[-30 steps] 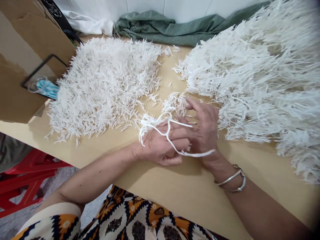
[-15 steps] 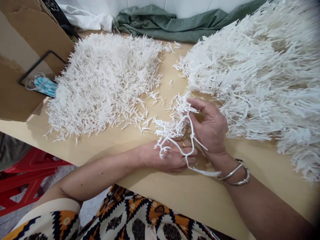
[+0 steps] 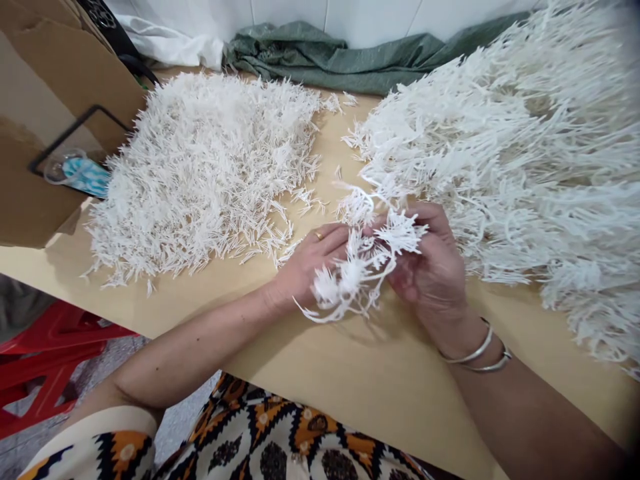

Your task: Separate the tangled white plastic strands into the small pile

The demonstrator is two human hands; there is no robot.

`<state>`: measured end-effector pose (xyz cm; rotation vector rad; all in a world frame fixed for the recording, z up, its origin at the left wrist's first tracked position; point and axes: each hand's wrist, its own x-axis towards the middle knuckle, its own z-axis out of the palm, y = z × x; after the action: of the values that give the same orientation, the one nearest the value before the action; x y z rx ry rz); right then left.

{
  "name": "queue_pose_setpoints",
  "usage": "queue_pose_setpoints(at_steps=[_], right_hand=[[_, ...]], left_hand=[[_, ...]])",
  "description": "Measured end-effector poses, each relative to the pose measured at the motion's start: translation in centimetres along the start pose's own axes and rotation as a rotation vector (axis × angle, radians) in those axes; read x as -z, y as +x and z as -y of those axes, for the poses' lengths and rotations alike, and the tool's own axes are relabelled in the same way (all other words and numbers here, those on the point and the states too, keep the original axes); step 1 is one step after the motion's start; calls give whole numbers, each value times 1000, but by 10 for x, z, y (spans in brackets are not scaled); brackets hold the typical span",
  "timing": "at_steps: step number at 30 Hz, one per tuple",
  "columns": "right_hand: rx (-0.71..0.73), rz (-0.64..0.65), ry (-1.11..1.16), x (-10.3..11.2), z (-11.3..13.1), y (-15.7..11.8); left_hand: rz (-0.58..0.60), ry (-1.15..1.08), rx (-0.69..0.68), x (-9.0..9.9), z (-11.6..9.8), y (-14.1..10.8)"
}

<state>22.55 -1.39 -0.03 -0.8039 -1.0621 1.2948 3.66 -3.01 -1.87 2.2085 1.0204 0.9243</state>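
Observation:
White branched sprigs [image 3: 357, 267], thin and plastic-looking with bushy tips, hang in a loose cluster between my two hands above the table. My right hand [image 3: 433, 267], with silver bangles at the wrist, is closed on the cluster from the right, its thumb and fingers bent around the stems. From the left, my left hand [image 3: 315, 260], wearing a gold ring, has its fingers closed at the same sprigs. Its fingertips are partly hidden behind them. To the right lies a big heap of long white branched sprigs [image 3: 480, 147], and to the left a heap of short white pieces [image 3: 210, 173].
A cardboard box [image 3: 50, 120] with a black wire holder stands at the left edge. Along the tiled wall lie a green cloth [image 3: 320, 57] and a white cloth [image 3: 175, 47]. A red stool [image 3: 55, 353] is below the tan table [image 3: 390, 387].
My left hand has moved up and left, from below the sprigs to beside them. The sprigs have turned in my right hand, and the long stem that dangled toward the bangles now lies elsewhere.

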Motion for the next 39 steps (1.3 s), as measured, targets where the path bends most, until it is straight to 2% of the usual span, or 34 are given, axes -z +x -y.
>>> queue_pose_setpoints(at_steps=[3,5,9,12,14,19,22,24,27,29,34,39], right_hand=[[-3,-37,60,-3,10,-2],[-5,-56,25,-7,15,-4],[63,29,-271,-17,16,-13],[177,103,-586,-23,14,-21],[226,172,-700,-27,12,-26],[93,221,-683,-30,9,-33],[153,181,-659,-28,10,-32],[226,106,-666,-26,12,-29],[248,-31,-670,-23,11,-24],[210,-67,-629,-21,9,-22],[128,11,-580,-18,4,-19],[131,-17,-451,-13,-3,-16]], left_hand=[[-223,-66,-84,9,-4,-4],[-287,-252,-11,13,-9,-4],[-236,-708,254,17,-14,-1],[-257,-765,284,18,-13,3],[-280,-773,280,18,-11,6],[-292,-840,327,20,-10,7],[-310,-857,382,23,-11,8],[-325,-852,422,24,-11,8],[-293,-836,447,23,-12,7],[-242,-852,440,19,-13,6],[-85,-858,451,14,-14,3],[-66,-906,454,21,-16,6]])
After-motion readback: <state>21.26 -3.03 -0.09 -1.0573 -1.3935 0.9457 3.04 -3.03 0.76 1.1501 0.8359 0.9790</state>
